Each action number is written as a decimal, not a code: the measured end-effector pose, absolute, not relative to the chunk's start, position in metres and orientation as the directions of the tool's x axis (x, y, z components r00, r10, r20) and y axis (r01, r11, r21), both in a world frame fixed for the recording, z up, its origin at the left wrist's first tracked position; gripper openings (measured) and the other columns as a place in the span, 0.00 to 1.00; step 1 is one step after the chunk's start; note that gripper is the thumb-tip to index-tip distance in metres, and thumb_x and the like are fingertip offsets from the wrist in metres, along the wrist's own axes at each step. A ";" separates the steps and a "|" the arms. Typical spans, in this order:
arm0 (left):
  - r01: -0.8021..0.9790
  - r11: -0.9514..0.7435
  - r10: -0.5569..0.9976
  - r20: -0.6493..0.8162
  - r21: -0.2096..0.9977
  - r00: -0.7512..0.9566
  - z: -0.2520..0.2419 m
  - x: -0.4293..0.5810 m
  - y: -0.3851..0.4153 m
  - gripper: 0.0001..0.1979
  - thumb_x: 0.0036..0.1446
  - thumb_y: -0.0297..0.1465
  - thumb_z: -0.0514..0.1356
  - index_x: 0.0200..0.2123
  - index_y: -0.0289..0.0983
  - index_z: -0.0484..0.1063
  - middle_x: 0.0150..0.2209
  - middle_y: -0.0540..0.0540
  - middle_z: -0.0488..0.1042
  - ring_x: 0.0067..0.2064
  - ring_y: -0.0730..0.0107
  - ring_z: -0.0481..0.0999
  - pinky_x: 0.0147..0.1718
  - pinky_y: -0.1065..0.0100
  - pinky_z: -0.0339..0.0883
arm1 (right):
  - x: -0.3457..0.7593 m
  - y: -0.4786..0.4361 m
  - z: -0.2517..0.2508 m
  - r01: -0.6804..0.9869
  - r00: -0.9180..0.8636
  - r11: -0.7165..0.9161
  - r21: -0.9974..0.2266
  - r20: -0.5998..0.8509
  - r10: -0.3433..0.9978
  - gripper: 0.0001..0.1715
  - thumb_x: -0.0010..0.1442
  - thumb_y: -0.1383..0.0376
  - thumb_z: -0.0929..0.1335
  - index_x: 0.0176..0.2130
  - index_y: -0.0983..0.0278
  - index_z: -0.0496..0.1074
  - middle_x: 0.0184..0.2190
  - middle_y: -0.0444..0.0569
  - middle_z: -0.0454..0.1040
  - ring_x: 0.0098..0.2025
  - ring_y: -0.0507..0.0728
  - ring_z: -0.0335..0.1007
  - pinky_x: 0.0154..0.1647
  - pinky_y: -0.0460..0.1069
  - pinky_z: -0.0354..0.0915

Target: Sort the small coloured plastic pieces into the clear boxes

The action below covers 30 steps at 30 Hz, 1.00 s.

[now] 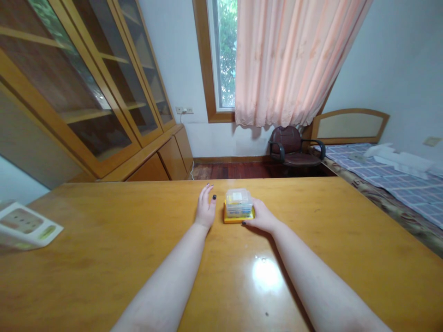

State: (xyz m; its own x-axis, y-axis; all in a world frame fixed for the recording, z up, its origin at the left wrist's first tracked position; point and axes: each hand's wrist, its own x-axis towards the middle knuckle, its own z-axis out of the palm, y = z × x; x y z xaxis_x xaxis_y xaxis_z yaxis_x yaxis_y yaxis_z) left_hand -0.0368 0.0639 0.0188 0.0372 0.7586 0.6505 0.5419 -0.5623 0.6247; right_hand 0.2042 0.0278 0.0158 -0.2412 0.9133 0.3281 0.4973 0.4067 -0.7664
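A small clear plastic box (238, 197) sits on a yellow base (232, 221) toward the far side of the wooden table. Blue and yellow bits show through its lower part, too small to make out. My right hand (262, 216) grips the box and base from the right, its thumb at the near edge of the base and its other fingers partly hidden behind. To the left of the box is my left hand (206, 208), fingers extended and thumb apart, holding nothing. A narrow gap separates it from the box.
The wooden table (104, 258) spans the foreground. On its left edge stands a white and clear plastic container (29, 226). Beyond are a glass-door cabinet (104, 83), an office chair (294, 145), a pink curtain (284, 60) and a bed (391, 170).
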 end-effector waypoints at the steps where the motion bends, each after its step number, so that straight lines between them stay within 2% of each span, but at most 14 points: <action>1: 0.520 -0.553 0.761 0.648 0.651 -0.002 0.014 -0.039 0.068 0.19 0.63 0.35 0.46 0.56 0.37 0.59 0.57 0.40 0.61 0.60 0.63 0.59 0.60 0.56 0.51 | 0.204 0.027 0.017 0.549 -0.253 0.406 -0.730 0.318 0.914 0.45 0.35 0.62 0.76 0.53 0.62 0.65 0.51 0.53 0.67 0.53 0.64 0.61 0.56 0.60 0.53; 3: 0.483 -0.510 0.795 0.604 0.712 -0.052 0.006 -0.040 0.075 0.19 0.62 0.34 0.47 0.55 0.38 0.60 0.55 0.40 0.63 0.57 0.64 0.63 0.58 0.57 0.55 | 0.203 0.026 0.018 0.631 -0.257 0.397 -0.667 0.302 0.918 0.46 0.35 0.61 0.76 0.54 0.63 0.63 0.50 0.53 0.67 0.53 0.64 0.60 0.56 0.59 0.54; 10: 0.449 -0.344 0.897 0.431 0.825 -0.104 -0.005 -0.036 0.081 0.18 0.62 0.36 0.48 0.53 0.38 0.62 0.52 0.40 0.65 0.55 0.63 0.64 0.57 0.58 0.56 | 0.201 0.026 0.013 0.703 -0.142 0.296 -0.646 0.279 0.950 0.52 0.34 0.56 0.76 0.55 0.65 0.59 0.50 0.55 0.65 0.53 0.64 0.60 0.53 0.56 0.58; 17: 0.485 -0.236 0.942 0.321 0.842 -0.100 -0.011 -0.035 0.085 0.19 0.61 0.37 0.49 0.52 0.36 0.62 0.53 0.38 0.64 0.56 0.62 0.65 0.57 0.57 0.56 | 0.202 0.031 0.016 0.857 0.190 -0.058 -0.513 0.209 0.959 0.60 0.32 0.48 0.74 0.59 0.66 0.54 0.51 0.58 0.64 0.54 0.67 0.59 0.54 0.57 0.55; 23: 0.512 -0.207 0.950 0.297 0.834 -0.099 -0.013 -0.036 0.087 0.19 0.61 0.38 0.49 0.52 0.36 0.63 0.53 0.38 0.64 0.56 0.61 0.64 0.57 0.56 0.56 | 0.210 0.030 0.020 0.837 0.399 -0.283 -0.469 0.166 0.902 0.66 0.36 0.47 0.73 0.63 0.68 0.43 0.53 0.62 0.63 0.54 0.70 0.58 0.52 0.59 0.54; 30: 0.546 -0.196 0.954 0.288 0.814 -0.088 -0.017 -0.037 0.090 0.19 0.61 0.37 0.49 0.52 0.35 0.63 0.53 0.37 0.64 0.56 0.60 0.64 0.57 0.55 0.56 | 0.219 0.034 0.019 0.728 0.626 -0.499 -0.470 0.159 0.763 0.68 0.37 0.47 0.73 0.63 0.72 0.41 0.55 0.67 0.60 0.55 0.71 0.56 0.54 0.59 0.51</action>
State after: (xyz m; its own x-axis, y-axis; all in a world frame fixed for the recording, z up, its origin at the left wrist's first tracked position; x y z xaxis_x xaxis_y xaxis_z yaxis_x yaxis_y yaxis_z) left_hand -0.0369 0.0902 -0.0170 -0.0879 0.9536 0.2879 0.5463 -0.1955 0.8144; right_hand 0.2186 0.0344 0.0188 0.6264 0.7630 0.1595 0.7280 -0.4995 -0.4696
